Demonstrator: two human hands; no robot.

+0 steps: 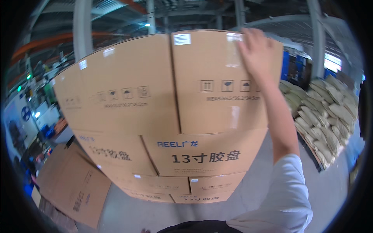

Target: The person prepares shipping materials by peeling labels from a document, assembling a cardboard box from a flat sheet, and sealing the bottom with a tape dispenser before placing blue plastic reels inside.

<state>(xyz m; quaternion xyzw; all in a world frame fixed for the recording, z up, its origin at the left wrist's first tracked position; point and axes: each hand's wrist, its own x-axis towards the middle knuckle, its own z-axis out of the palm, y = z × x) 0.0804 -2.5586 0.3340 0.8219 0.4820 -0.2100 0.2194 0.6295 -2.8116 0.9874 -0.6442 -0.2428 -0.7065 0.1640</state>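
Our right grip (256,48) lies at the top right corner of the upper right carton (211,70), fingers at its top edge; whether it clasps or merely rests, we cannot tell. From there the carton extends left and down, long axis unclear. Our left hand is out of view. Leftward, past a narrow gap: the upper left carton (124,73). Beneath both: lower cartons (202,149).

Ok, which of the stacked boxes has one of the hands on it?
The top-row right box: the right hand rests at its upper edge, near the right corner. No hand shows on the other boxes.
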